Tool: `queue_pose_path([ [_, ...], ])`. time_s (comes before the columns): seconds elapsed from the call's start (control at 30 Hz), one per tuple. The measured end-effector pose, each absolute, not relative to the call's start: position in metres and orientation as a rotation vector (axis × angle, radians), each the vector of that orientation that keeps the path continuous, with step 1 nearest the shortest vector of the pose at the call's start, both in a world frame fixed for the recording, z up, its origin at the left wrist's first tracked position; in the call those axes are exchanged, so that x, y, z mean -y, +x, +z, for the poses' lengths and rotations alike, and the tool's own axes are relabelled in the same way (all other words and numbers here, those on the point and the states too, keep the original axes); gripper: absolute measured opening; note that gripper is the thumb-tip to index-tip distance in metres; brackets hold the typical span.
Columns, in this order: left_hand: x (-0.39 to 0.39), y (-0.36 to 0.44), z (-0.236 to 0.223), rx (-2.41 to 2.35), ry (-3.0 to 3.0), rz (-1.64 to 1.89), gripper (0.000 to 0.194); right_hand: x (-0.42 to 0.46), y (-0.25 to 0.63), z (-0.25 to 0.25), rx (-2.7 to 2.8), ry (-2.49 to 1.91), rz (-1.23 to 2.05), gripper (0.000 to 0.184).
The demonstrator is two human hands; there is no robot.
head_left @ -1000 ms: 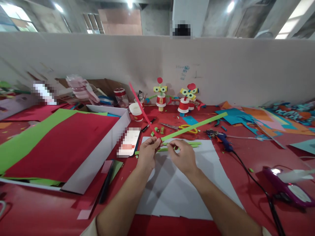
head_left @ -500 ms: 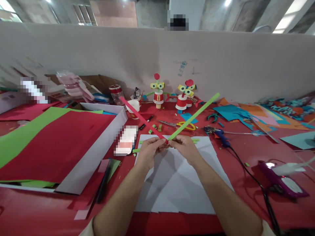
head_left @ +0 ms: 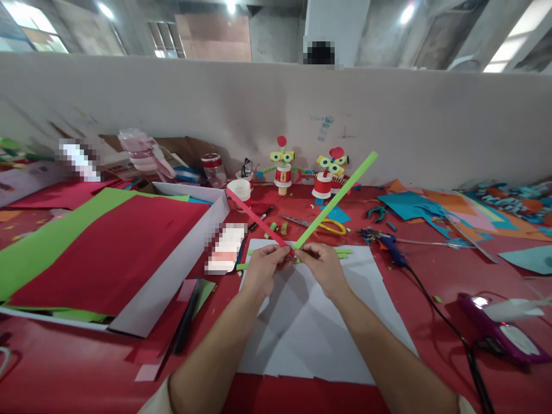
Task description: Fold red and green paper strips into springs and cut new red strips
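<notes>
You have the red strip (head_left: 259, 220) and the green strip (head_left: 336, 200) brought together at their lower ends, just above the white paper (head_left: 314, 333), so that they spread upward in a V. Your left hand (head_left: 261, 267) pinches the red strip near its lower end, and your right hand (head_left: 321, 267) pinches the foot of the green one; your fingertips nearly meet and hide exactly how the ends join. Beneath and beyond your fingers, more green strips (head_left: 242, 267) lie across the far part of the paper. Past its far edge are small folded pieces (head_left: 283, 228), a black pen (head_left: 261, 218) and scissors (head_left: 297, 221) with yellow handles, the green strip crossing in front of them. A phone (head_left: 228, 247), its screen blurred, lies to your left, and beyond it stands a white paper cup (head_left: 240, 192). Farther left, a white box (head_left: 181, 261) holds red and green sheets. To your right, a blue glue gun (head_left: 390, 247) rests on the red worktop (head_left: 431, 333), and two paper-cup figures (head_left: 283, 172) stand by the back partition (head_left: 172, 109).
</notes>
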State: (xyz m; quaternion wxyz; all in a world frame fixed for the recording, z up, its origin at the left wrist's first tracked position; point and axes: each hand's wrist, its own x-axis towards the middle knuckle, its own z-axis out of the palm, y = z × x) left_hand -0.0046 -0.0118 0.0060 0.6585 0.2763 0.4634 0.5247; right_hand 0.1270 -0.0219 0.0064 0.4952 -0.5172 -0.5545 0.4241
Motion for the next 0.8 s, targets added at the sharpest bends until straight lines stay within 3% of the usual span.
queue_pose_path([
  [0.2, 0.008, -0.007, 0.002, -1.079, 0.642, 1.193, 0.025, 0.020, 0.125, -0.004, 1.494, -1.227, 0.891, 0.014],
  [0.43, 0.007, -0.009, 0.002, -1.086, 0.662, 1.207, 0.030, 0.025, 0.130, 0.005, 1.855, -1.142, 0.541, 0.024],
  [0.63, 0.007, -0.012, 0.000, -0.978, 0.727, 1.151, 0.026, 0.024, 0.131, 0.010, 1.782, -1.199, 0.594, 0.020],
  [0.8, 0.006, -0.016, 0.003, -0.857, 0.789, 1.094, 0.024, 0.022, 0.131, 0.009, 1.490, -1.182, 0.848, 0.013],
])
